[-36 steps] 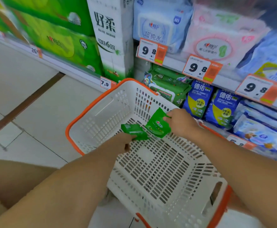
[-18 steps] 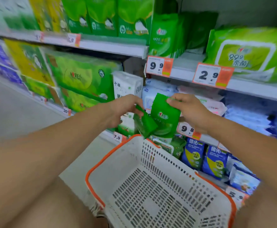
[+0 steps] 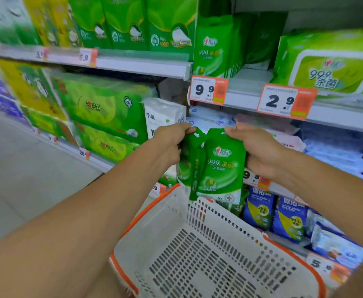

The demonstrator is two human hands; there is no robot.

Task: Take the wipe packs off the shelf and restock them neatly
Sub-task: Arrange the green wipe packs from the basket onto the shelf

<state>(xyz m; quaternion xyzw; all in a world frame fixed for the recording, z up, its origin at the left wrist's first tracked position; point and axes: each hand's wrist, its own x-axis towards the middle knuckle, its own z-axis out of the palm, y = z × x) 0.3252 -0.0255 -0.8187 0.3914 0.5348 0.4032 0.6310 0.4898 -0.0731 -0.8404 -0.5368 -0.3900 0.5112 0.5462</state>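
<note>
2 green wipe packs held up above the basket, in front of the shelves.
Left hand [image 3: 169, 145] grips the edge-on left pack [image 3: 189, 166]; right hand [image 3: 260, 150] pinches the front-facing right pack [image 3: 221, 166] at its top corner. Packs touch; white basket [image 3: 154, 222] below.

You hold green wipe packs [image 3: 220, 166], white lettering; basket [image 3: 197, 250] white, orange rim; price tags [image 3: 287, 101] white-orange.

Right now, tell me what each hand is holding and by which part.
Left hand pinches the top edge of a folded green wipe pack. Right hand grips the upper right edge of the front-facing green wipe pack.
</note>
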